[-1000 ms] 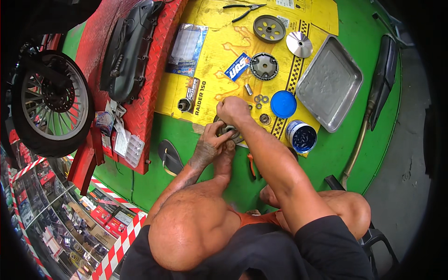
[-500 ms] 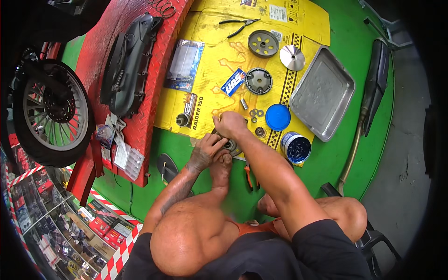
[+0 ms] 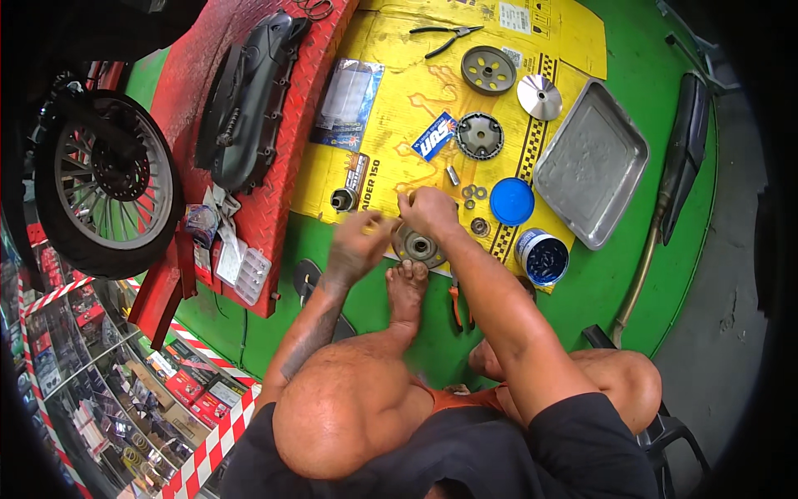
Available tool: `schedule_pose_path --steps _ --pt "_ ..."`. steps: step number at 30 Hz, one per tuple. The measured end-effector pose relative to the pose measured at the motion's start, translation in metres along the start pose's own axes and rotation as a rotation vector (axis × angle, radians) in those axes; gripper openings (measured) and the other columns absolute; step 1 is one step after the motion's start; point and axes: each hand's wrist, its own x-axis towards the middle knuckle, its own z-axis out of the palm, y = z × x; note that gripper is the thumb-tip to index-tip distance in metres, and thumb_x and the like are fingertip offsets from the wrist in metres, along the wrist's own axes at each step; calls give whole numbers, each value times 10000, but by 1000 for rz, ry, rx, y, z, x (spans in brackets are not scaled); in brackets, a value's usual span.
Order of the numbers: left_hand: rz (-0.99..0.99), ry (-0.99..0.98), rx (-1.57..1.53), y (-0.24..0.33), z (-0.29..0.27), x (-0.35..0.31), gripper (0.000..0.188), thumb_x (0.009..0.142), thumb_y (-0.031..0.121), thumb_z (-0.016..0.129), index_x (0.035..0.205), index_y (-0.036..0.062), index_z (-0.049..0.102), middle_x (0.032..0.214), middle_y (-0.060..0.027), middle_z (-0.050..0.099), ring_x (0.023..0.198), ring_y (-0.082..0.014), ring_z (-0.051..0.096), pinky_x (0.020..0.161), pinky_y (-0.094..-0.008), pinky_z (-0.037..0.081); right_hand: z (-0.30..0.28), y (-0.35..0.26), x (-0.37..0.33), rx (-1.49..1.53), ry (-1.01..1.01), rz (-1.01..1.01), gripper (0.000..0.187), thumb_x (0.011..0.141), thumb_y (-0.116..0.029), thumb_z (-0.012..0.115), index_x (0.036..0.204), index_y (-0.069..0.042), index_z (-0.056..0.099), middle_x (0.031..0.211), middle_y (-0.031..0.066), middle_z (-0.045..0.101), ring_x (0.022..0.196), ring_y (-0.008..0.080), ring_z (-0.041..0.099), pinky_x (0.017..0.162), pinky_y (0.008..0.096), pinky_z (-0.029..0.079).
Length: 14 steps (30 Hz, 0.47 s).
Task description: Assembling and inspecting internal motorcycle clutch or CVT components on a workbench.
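Note:
A round metal disc with a raised hub (image 3: pixel 421 248) lies at the cardboard's near edge, just beyond my bare foot. Over its far side my right hand (image 3: pixel 428 213) is closed, fingers curled; whatever it grips is hidden. My left hand (image 3: pixel 362 243) hovers left of the disc, smeared by motion, so its fingers cannot be read. Right of the disc sit a small bearing (image 3: pixel 480 226) and several small rollers (image 3: pixel 470 198), with a metal sleeve (image 3: pixel 453 175) farther off. An open tub of dark grease (image 3: pixel 543 258) stands at the right by its blue lid (image 3: pixel 511 201).
On the yellow cardboard (image 3: pixel 399 100) are pliers (image 3: pixel 447 39), a clutch bell (image 3: pixel 489 70), a shiny pulley face (image 3: pixel 539 98), a toothed round part (image 3: pixel 480 135) and a socket (image 3: pixel 342 199). A metal tray (image 3: pixel 594 166) overlaps its right edge. Orange-handled pliers (image 3: pixel 455 309) lie near my foot; a red ramp (image 3: pixel 291 150) rises left.
My left hand has lifted off the disc and moved left, uncovering more of it. My right hand stays closed above the disc. The whole view has shifted slightly.

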Motion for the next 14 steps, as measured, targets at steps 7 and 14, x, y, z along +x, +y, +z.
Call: schedule_pose_path --steps 7,14 --pt "-549 -403 370 -55 -14 15 575 806 275 815 1291 70 586 1073 -153 614 896 -349 657 744 -447 546 -11 11 -2 198 -33 58 527 986 -458 500 951 0 757 959 205 754 877 432 685 809 499 538" --pt "-629 -643 -19 23 -35 36 702 797 393 844 1366 123 535 1244 -179 628 1069 -414 665 877 -494 556 -2 50 -7 463 -75 -29 586 1000 -534 500 1151 -22 742 1121 156 770 1019 349 712 894 439 536"
